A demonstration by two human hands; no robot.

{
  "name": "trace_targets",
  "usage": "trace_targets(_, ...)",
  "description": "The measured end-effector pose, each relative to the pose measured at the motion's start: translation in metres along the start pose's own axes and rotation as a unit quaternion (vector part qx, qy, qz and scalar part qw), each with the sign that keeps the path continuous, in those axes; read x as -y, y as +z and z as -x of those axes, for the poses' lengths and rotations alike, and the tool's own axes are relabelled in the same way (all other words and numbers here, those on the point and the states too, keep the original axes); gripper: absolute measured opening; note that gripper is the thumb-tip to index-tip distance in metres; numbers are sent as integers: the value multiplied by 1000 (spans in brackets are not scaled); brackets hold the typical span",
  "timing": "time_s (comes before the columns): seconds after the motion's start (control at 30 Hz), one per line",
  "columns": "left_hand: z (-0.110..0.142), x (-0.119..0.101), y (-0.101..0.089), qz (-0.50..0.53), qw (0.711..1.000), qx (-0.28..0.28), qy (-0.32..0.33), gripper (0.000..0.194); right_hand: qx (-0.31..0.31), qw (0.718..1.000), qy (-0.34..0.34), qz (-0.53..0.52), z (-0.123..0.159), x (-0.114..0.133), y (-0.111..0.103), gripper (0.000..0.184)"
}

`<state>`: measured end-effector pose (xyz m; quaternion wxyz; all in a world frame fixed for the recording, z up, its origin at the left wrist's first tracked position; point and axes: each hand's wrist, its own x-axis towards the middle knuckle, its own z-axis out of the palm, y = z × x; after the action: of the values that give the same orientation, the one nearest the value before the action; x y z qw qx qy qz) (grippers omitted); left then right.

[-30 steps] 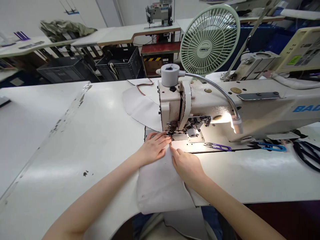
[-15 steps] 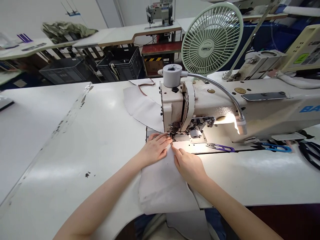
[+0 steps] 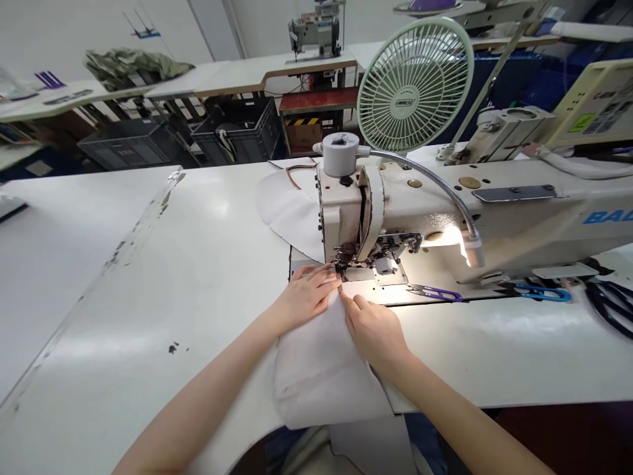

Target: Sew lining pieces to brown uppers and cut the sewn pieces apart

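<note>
pale fabric (image 3: pixel 321 363) is held down on the table (image 3: pixel 212 264) at the sewing machine (image 3: pixel 341 204).
it is pressed by the flat, outstretched left hand (image 3: pixel 306 298) and by the index finger of the right hand (image 3: pixel 374 330); whether anything is pinched by the right cannot quite be told.
</note>
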<state>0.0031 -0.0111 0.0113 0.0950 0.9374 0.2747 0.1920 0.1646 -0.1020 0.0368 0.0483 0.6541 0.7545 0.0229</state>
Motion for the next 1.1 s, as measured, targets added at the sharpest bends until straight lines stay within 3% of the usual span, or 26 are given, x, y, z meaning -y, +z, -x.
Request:
trace_targets(0.37,-4,5,-5,3,1000,13,-11,37,-39,999,-10,-5,1,-1,5,34)
trace_targets(0.53,1,2,-10,5,999,45,-20,37,-62,998,-29,6,0,-1,11,35)
trace_targets(0.7,10,0,-12,15,996,83,2,68,-83,995,-43,21,-1,-1,10,37)
trace_targets(0.93,10,4,-14,27,997,72,30,45,-172,979,-91,63,5,-6,25,28)
trace_targets(1.1,9,-1,-14,56,996,43,47,34,-180,978,-95,44,8,-7,20,21)
